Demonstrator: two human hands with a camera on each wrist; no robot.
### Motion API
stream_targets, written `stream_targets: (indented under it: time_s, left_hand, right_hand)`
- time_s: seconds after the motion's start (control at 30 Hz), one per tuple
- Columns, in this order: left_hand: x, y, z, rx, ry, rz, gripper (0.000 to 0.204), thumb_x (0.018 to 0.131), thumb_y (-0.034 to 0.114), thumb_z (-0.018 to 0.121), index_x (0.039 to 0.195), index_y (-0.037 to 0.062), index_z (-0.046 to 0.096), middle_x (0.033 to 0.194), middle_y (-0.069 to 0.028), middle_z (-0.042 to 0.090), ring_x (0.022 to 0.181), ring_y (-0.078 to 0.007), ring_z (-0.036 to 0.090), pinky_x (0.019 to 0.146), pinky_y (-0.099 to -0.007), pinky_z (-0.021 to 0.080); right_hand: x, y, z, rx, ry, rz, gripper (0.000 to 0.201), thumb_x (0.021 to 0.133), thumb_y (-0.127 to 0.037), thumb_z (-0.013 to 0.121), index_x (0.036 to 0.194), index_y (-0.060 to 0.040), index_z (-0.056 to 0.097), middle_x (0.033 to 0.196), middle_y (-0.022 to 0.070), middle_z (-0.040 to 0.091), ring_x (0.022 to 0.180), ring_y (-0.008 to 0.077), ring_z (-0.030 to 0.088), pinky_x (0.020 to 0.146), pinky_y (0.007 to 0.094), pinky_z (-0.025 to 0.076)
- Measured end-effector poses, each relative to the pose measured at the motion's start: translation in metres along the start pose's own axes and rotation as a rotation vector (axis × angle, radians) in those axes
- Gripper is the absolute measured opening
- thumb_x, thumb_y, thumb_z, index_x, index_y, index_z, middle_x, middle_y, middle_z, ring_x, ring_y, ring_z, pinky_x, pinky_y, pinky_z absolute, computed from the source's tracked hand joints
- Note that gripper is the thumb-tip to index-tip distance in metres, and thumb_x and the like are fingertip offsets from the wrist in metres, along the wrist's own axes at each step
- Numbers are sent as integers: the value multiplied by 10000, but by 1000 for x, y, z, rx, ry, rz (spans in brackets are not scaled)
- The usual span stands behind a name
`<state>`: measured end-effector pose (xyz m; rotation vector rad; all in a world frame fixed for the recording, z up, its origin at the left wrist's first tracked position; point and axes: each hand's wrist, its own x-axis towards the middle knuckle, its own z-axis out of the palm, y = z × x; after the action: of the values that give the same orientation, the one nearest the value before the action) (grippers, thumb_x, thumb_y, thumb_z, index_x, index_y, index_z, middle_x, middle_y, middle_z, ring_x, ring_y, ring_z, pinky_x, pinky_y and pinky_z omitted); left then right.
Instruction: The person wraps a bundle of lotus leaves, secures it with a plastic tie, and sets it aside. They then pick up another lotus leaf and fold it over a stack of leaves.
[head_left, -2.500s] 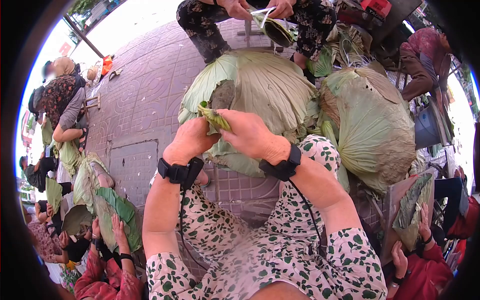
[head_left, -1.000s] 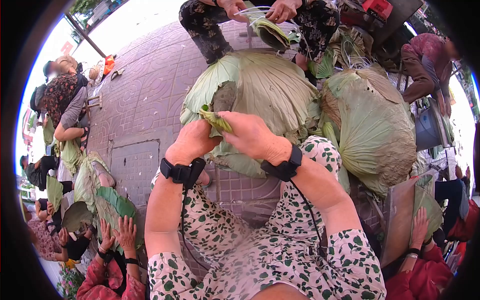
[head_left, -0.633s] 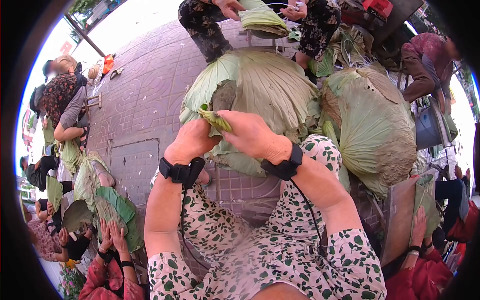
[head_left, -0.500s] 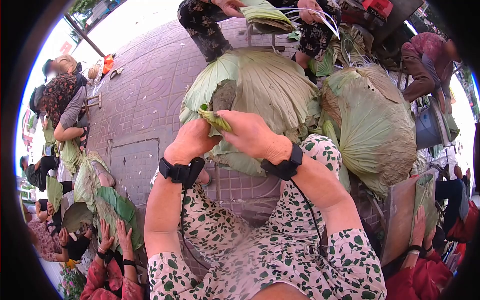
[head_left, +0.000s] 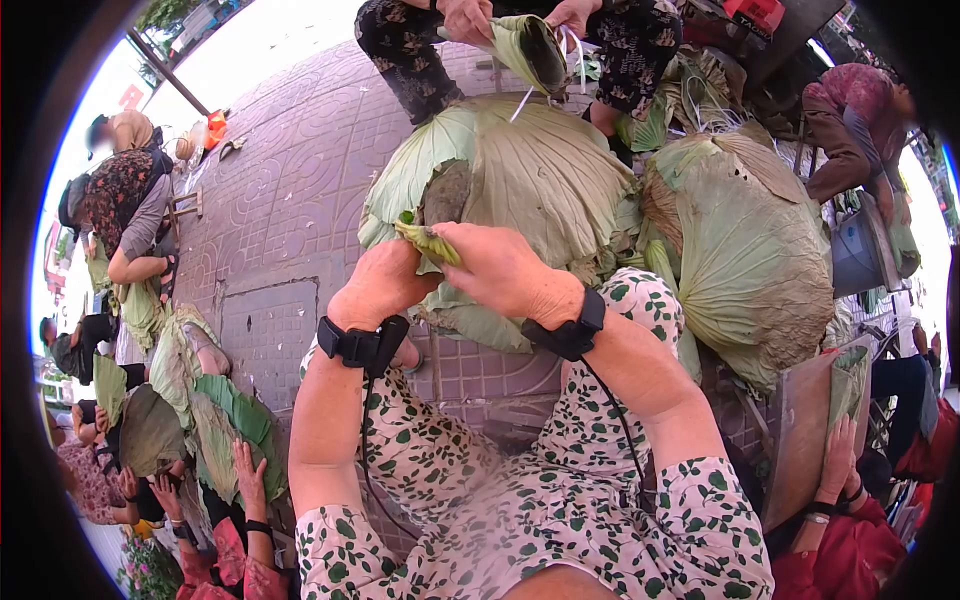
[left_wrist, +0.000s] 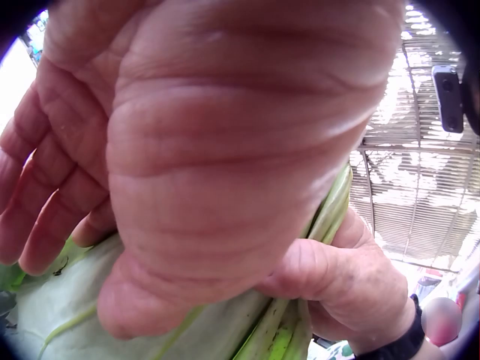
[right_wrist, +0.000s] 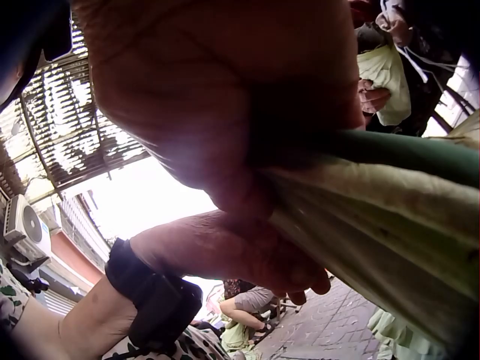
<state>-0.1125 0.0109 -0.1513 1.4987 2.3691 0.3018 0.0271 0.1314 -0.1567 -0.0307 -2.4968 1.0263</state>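
Note:
In the head view my right hand (head_left: 500, 265) grips the gathered, twisted end of a folded lotus leaf (head_left: 430, 245). The leaf fans out from that grip in the right wrist view, ribbed and pale green. My left hand (head_left: 388, 275) is against the same leaf on the near left side, its fingers mostly hidden from the head camera. In the left wrist view, its thumb rests on the leaf while the relaxed fingers (left_wrist: 37, 195) extend apart from it. Just beyond both hands, a large heap of lotus leaves (head_left: 530, 180) lies on the paving.
A second leaf heap (head_left: 740, 250) stands at right, beside a blue-grey bucket (head_left: 855, 255). Opposite, a seated person handles a rolled leaf (head_left: 535, 55) with white ties. People with leaves sit at both lower sides; one works at a board (head_left: 800, 440).
My hands and the gripped leaf stay nearly still. The person opposite has turned the rolled leaf and brought both hands onto it. At lower left, a brown leaf has lifted.

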Motion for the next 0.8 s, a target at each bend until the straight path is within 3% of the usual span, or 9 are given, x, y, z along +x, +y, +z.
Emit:
stream_targets:
  time_s: [0.07,0.8]
  left_hand:
    - [0,-1,1,-2,10,15,324,691,271,663,828,-16,600,790,-198,606,797,-351,582,686,-420,462]
    - [-3,3,-2,-43,-8,51,301,689,231,651,907,28,611,854,-188,617,836,-340,585,707,-407,465]
  right_hand:
    - [0,-1,-2,-4,-15,14,371,754,-95,581,1104,-30,475,932,192,568,877,369,545,733,404,452]
    - [0,-6,5,-50,-48,45,341,772,-154,602,1072,-53,476,908,165,576,836,357,557,696,409,452]
